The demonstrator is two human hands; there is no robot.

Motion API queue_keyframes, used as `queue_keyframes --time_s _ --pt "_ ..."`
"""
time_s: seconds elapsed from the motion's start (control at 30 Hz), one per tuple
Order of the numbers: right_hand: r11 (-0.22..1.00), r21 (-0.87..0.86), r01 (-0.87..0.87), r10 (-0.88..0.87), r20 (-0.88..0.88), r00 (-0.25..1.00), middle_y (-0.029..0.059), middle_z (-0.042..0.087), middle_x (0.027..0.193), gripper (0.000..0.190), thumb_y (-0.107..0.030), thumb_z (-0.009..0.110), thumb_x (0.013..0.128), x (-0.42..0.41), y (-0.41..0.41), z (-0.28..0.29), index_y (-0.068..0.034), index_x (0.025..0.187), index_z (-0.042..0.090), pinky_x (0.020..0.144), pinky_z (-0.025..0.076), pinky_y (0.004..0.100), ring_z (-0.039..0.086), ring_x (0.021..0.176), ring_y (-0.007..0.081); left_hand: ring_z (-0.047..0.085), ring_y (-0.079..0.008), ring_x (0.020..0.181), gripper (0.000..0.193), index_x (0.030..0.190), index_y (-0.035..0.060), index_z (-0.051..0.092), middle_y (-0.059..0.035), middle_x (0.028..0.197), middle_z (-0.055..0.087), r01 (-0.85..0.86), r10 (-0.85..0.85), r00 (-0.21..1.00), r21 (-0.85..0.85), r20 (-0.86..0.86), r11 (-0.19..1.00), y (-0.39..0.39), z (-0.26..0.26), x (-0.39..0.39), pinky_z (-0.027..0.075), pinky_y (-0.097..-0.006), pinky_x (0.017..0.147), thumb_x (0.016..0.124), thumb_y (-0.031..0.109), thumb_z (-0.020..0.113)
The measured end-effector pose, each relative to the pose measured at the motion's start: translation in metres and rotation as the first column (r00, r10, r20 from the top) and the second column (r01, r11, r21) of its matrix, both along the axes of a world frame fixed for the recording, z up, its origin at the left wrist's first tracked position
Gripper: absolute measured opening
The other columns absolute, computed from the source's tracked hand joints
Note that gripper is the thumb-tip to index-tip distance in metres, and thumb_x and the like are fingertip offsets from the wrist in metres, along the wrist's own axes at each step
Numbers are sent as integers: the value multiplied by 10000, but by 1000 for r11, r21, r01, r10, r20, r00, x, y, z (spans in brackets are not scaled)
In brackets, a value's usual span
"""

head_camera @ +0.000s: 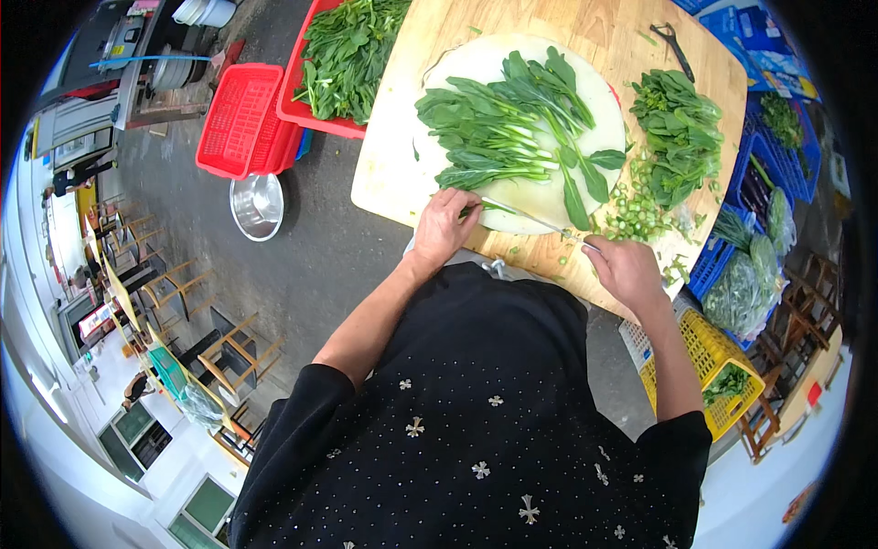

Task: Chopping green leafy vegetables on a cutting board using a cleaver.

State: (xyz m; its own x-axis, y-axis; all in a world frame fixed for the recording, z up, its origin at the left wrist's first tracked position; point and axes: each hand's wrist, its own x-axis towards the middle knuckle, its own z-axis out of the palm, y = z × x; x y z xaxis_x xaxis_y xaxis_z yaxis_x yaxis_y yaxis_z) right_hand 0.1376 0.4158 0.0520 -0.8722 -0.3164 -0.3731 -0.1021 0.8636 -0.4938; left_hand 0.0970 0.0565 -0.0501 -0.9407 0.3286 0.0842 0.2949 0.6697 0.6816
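My right hand [625, 271] grips a thin knife [538, 221] by its handle at the near right edge of a round white cutting board [439, 75]. The blade slants up and left to the fingers of my left hand [447, 223]. Those fingers pinch a green stalk [495, 208]; most of it is hidden by the hand and blade. Beyond the blade, leafy greens with pale stems [490, 134] lie in a row. A few loose stalks [576, 178] rest to their right. Chopped stem ends [634, 213] are scattered beyond the board's right edge.
The board lies on a wooden table [391, 165]. Another pile of greens [675, 137] and a black peeler [675, 51] are at its right. Red baskets [240, 120] and a metal bowl [256, 207] stand left; blue crates [717, 257] and a yellow crate [727, 370] stand right.
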Motion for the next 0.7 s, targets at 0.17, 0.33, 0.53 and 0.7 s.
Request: queue_keyframes --time_s 0.17,0.33,0.53,0.7 --pt "978 101 -184 194 -94 976 157 723 716 220 -307 697 1076 -23 1 2 -110 988 742 629 558 538 739 691 399 731 -374 943 207 1082 40 745 -135 957 753 -76 69 995 109 66 991 -1 -5 2 599 -485 869 901 -17 827" --pt "947 172 -270 293 -126 948 133 715 695 172 -278 707 1055 -32 -7 -1 -112 1008 722 604 553 536 736 664 387 735 -362 993 310 1124 40 736 -132 1015 756 -49 42 994 68 97 996 -3 -10 2 596 -475 904 848 -68 824" --pt "938 196 -284 312 -125 942 134 714 698 158 -253 690 1061 -37 -12 3 -107 1003 709 587 554 515 734 650 373 727 -363 1002 327 1125 32 740 -136 1026 751 -44 36 995 80 97 996 -6 -13 3 593 -470 913 828 -86 807" --pt "945 196 -261 286 -112 952 159 714 718 146 -240 696 1035 -37 -11 0 -120 1092 755 607 540 537 723 664 388 726 -363 1010 340 1125 35 747 -130 1026 749 -26 17 994 79 110 997 -7 -15 0 591 -470 931 813 -83 811"
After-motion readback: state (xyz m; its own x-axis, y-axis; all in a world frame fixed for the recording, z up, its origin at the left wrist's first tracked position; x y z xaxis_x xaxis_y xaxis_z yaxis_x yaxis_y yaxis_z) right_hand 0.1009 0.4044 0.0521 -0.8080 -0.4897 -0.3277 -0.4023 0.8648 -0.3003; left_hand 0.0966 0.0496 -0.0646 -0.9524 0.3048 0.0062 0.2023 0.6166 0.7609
